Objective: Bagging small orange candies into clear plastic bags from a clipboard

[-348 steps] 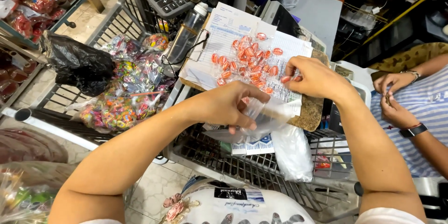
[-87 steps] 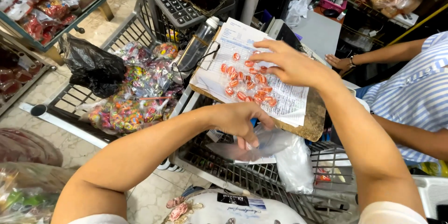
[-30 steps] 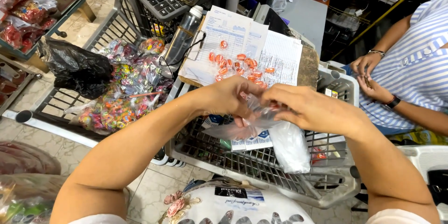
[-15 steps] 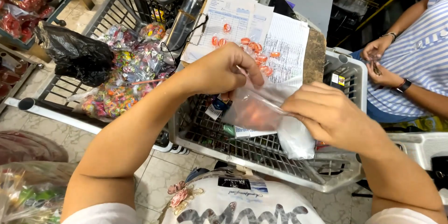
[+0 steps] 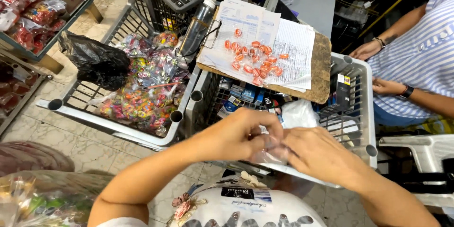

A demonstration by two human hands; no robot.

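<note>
1. Left hand (image 5: 246,135) and right hand (image 5: 314,153) brought together, fingers of both pinched shut on a small clear plastic bag (image 5: 270,149), low over the near rim of a grey plastic crate (image 5: 355,109).
2. Beyond the hands, on that crate: a brown clipboard (image 5: 322,73) with printed paper sheets (image 5: 279,42) and a scatter of orange wrapped candies (image 5: 253,59) lying on the paper.
3. To the left: a second grey crate (image 5: 120,130) heaped with bright candy packets (image 5: 142,94), black plastic bag (image 5: 94,61) at its far corner.
4. At right: another person's hands beside a striped sleeve (image 5: 416,71).
</note>
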